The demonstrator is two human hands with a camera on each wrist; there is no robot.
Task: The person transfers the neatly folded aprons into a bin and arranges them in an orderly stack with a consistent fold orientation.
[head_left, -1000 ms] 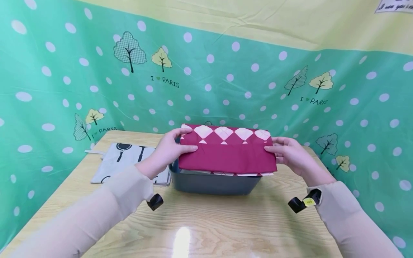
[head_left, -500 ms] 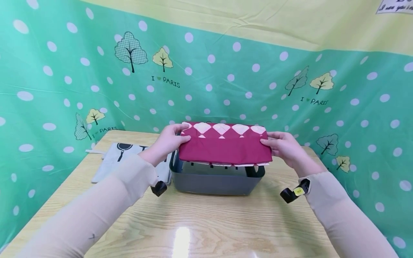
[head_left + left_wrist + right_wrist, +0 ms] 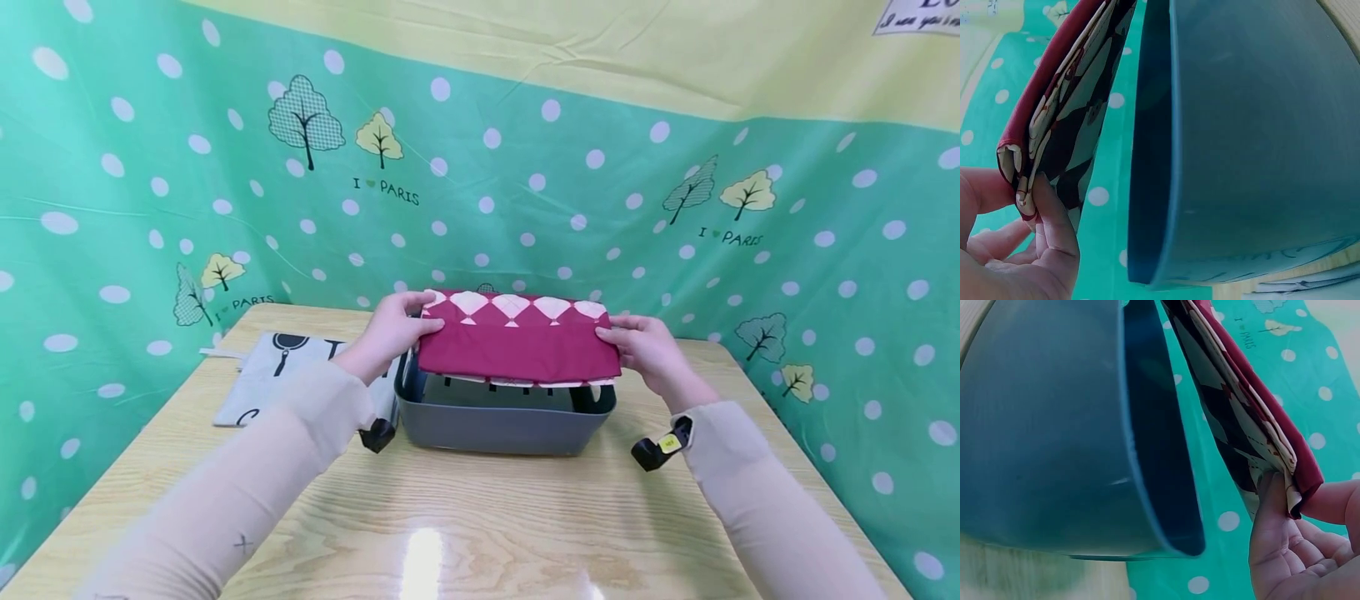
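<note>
A folded dark red cloth (image 3: 517, 354) with a row of white fan shapes is held above a grey-blue plastic bin (image 3: 502, 431). My left hand (image 3: 392, 331) pinches its left end, thumb on top and fingers beneath. At the other end my right hand (image 3: 647, 347) pinches it the same way. Both wrist views show the folded layers of the cloth (image 3: 1054, 94) edge-on, apart from the rim of the bin (image 3: 1132, 444). Through the gap below the cloth, part of the bin's inside shows, with pale material and dark marks.
Left of the bin lies a folded white cloth (image 3: 258, 379) with black kitchen-utensil prints, partly behind my left forearm. Everything rests on a light wooden table (image 3: 487, 525). A green polka-dot curtain (image 3: 480, 167) hangs close behind the table and along its sides.
The red cloth first rose off the bin's front rim, baring more of the inside, then sank slightly. My right hand has come leftward with its end, and both hands keep their grip.
</note>
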